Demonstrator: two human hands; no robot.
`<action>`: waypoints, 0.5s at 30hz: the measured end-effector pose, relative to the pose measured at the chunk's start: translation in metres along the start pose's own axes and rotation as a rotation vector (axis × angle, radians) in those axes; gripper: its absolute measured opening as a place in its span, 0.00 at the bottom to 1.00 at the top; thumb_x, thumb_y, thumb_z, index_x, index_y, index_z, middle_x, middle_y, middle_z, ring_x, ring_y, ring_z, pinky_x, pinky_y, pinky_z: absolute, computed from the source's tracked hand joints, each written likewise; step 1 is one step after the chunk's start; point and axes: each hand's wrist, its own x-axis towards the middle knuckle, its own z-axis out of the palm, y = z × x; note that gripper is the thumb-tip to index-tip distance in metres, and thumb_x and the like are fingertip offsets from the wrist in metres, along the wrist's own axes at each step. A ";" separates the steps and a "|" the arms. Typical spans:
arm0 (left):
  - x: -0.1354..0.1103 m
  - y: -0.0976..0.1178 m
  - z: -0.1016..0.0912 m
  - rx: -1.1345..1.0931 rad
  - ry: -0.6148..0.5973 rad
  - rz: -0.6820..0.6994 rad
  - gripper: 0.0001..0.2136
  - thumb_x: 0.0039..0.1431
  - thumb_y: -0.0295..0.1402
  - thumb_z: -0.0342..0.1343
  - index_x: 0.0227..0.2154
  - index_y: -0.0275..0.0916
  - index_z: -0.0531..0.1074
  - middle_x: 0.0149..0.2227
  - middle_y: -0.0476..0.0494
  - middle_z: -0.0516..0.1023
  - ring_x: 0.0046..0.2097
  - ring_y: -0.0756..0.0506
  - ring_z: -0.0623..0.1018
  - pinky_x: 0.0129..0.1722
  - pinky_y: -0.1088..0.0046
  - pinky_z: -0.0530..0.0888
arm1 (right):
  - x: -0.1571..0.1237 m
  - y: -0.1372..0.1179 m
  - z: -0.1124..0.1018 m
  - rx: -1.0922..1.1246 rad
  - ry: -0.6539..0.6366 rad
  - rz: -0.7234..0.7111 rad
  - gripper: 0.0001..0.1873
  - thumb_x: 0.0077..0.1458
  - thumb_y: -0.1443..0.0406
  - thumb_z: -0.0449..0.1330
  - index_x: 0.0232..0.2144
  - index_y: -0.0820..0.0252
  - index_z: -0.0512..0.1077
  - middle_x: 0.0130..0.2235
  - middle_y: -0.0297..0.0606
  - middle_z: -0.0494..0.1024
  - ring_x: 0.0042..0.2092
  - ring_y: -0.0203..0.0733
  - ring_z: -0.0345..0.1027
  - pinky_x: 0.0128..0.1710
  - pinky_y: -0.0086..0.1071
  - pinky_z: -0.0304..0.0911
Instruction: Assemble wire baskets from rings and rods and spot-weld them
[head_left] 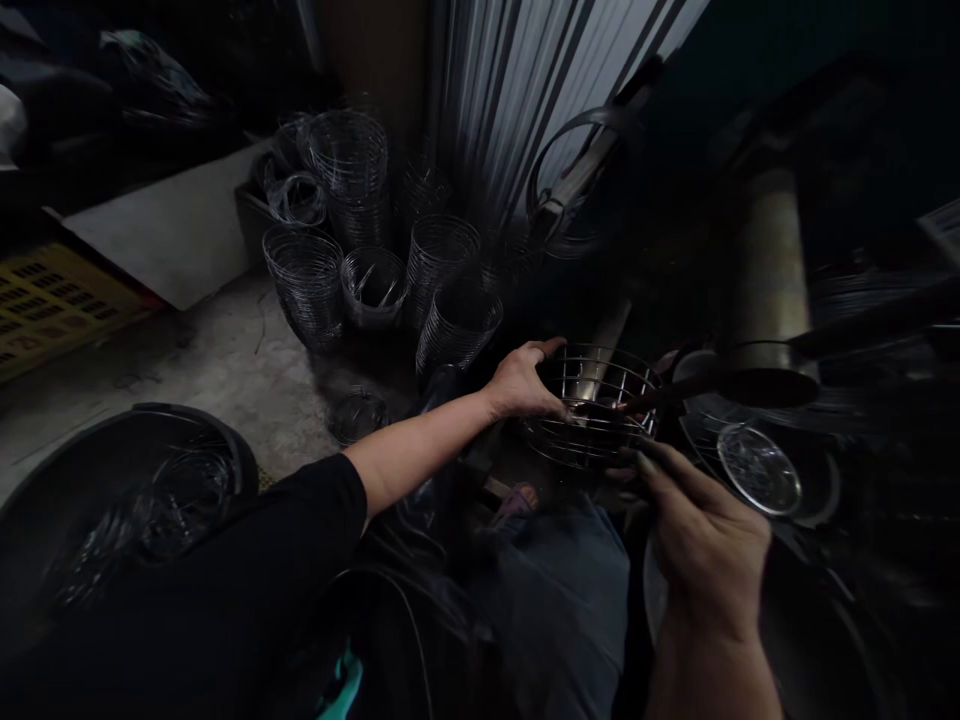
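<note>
A round wire basket (pixel 592 430) is tilted in front of me, above my knees. My left hand (pixel 525 382) is closed on its left side, thumb and fingers around the wires. Close to the basket's lower right edge is my right hand (pixel 701 520), its fingers pinched together. What they hold is too dark to make out, and I cannot tell whether they touch the basket. A pale metal bar (pixel 600 360) shows through the basket's wires.
Stacked wire baskets (pixel 349 165) stand on the floor ahead. A black tub (pixel 240 450) with wire pieces is at left, near a yellow crate (pixel 60 300). At right hang a metal cylinder (pixel 769 260) and a dark rod, above a shiny round dish (pixel 759 470).
</note>
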 end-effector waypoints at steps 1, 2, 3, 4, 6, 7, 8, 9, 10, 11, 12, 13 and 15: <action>-0.001 -0.003 -0.001 -0.011 -0.001 0.023 0.56 0.20 0.38 0.75 0.61 0.39 0.60 0.62 0.34 0.61 0.62 0.34 0.65 0.63 0.57 0.62 | -0.001 0.007 -0.001 0.003 -0.040 0.038 0.21 0.48 0.58 0.69 0.43 0.63 0.78 0.34 0.42 0.81 0.30 0.43 0.75 0.32 0.36 0.73; -0.002 -0.008 -0.001 -0.028 -0.001 0.040 0.59 0.19 0.38 0.75 0.63 0.40 0.57 0.65 0.34 0.56 0.65 0.33 0.59 0.65 0.56 0.58 | -0.003 0.014 -0.003 -0.006 -0.083 0.069 0.22 0.49 0.57 0.68 0.44 0.64 0.77 0.35 0.44 0.81 0.31 0.44 0.75 0.32 0.37 0.73; -0.005 -0.014 -0.001 -0.051 -0.003 0.038 0.63 0.17 0.38 0.75 0.64 0.40 0.53 0.67 0.34 0.51 0.68 0.33 0.53 0.67 0.55 0.54 | -0.005 0.020 -0.005 -0.030 -0.131 0.089 0.22 0.50 0.57 0.67 0.45 0.64 0.77 0.36 0.45 0.81 0.32 0.45 0.75 0.33 0.37 0.73; -0.009 -0.021 0.001 -0.089 -0.007 0.011 0.66 0.15 0.37 0.75 0.65 0.40 0.50 0.68 0.33 0.48 0.69 0.33 0.49 0.67 0.54 0.51 | -0.008 0.025 -0.006 -0.068 -0.185 0.092 0.21 0.50 0.56 0.66 0.44 0.63 0.77 0.37 0.45 0.81 0.34 0.46 0.76 0.35 0.38 0.73; -0.018 -0.036 0.007 -0.240 -0.038 -0.091 0.66 0.16 0.34 0.75 0.65 0.39 0.48 0.67 0.32 0.52 0.68 0.33 0.52 0.66 0.52 0.54 | -0.016 0.026 -0.009 -0.166 -0.301 0.034 0.23 0.47 0.56 0.67 0.45 0.60 0.77 0.42 0.44 0.80 0.40 0.49 0.76 0.40 0.39 0.73; -0.022 -0.042 0.009 -0.340 -0.051 -0.148 0.63 0.18 0.34 0.75 0.65 0.39 0.49 0.65 0.32 0.58 0.66 0.34 0.57 0.64 0.52 0.58 | -0.021 0.023 -0.010 -0.219 -0.359 -0.024 0.24 0.45 0.57 0.68 0.46 0.59 0.77 0.44 0.43 0.80 0.43 0.50 0.75 0.43 0.40 0.72; -0.026 -0.048 0.011 -0.436 -0.056 -0.191 0.61 0.20 0.33 0.75 0.64 0.38 0.51 0.62 0.32 0.63 0.63 0.35 0.63 0.62 0.52 0.62 | -0.026 0.018 -0.010 -0.269 -0.418 -0.096 0.25 0.45 0.57 0.68 0.47 0.57 0.77 0.46 0.43 0.79 0.46 0.51 0.74 0.46 0.40 0.71; -0.030 -0.051 0.012 -0.508 -0.054 -0.213 0.59 0.21 0.33 0.75 0.63 0.37 0.53 0.60 0.32 0.66 0.61 0.36 0.67 0.60 0.54 0.66 | -0.031 0.011 -0.010 -0.313 -0.470 -0.172 0.24 0.45 0.58 0.68 0.47 0.56 0.77 0.47 0.42 0.79 0.48 0.51 0.73 0.47 0.39 0.70; -0.034 -0.053 0.010 -0.539 -0.047 -0.212 0.58 0.21 0.33 0.75 0.62 0.37 0.55 0.59 0.33 0.67 0.59 0.36 0.69 0.58 0.55 0.68 | -0.035 0.002 -0.009 -0.350 -0.518 -0.237 0.22 0.47 0.58 0.66 0.47 0.54 0.77 0.46 0.41 0.79 0.48 0.50 0.73 0.47 0.38 0.70; -0.039 -0.052 0.006 -0.526 -0.039 -0.189 0.57 0.19 0.33 0.75 0.61 0.36 0.57 0.59 0.32 0.67 0.58 0.36 0.69 0.57 0.56 0.69 | -0.039 -0.007 -0.008 -0.373 -0.560 -0.289 0.20 0.50 0.59 0.65 0.46 0.54 0.77 0.45 0.41 0.79 0.46 0.48 0.74 0.46 0.36 0.71; -0.045 -0.049 0.001 -0.473 -0.036 -0.144 0.57 0.18 0.33 0.75 0.60 0.36 0.59 0.59 0.33 0.65 0.59 0.36 0.69 0.57 0.57 0.69 | -0.041 -0.016 -0.006 -0.382 -0.602 -0.323 0.17 0.52 0.59 0.63 0.46 0.53 0.77 0.44 0.41 0.80 0.45 0.47 0.75 0.44 0.34 0.71; -0.052 -0.043 -0.006 -0.394 -0.044 -0.083 0.56 0.17 0.34 0.75 0.59 0.37 0.61 0.60 0.34 0.64 0.59 0.36 0.68 0.57 0.57 0.69 | -0.043 -0.024 -0.003 -0.376 -0.647 -0.341 0.16 0.54 0.59 0.63 0.45 0.53 0.78 0.43 0.40 0.80 0.43 0.46 0.76 0.42 0.32 0.71; -0.068 -0.029 -0.020 -0.198 -0.080 0.048 0.54 0.18 0.36 0.75 0.58 0.39 0.63 0.58 0.36 0.65 0.58 0.36 0.68 0.59 0.57 0.67 | -0.042 -0.035 0.003 -0.337 -0.747 -0.317 0.13 0.55 0.59 0.61 0.42 0.53 0.79 0.40 0.39 0.81 0.39 0.44 0.76 0.38 0.30 0.71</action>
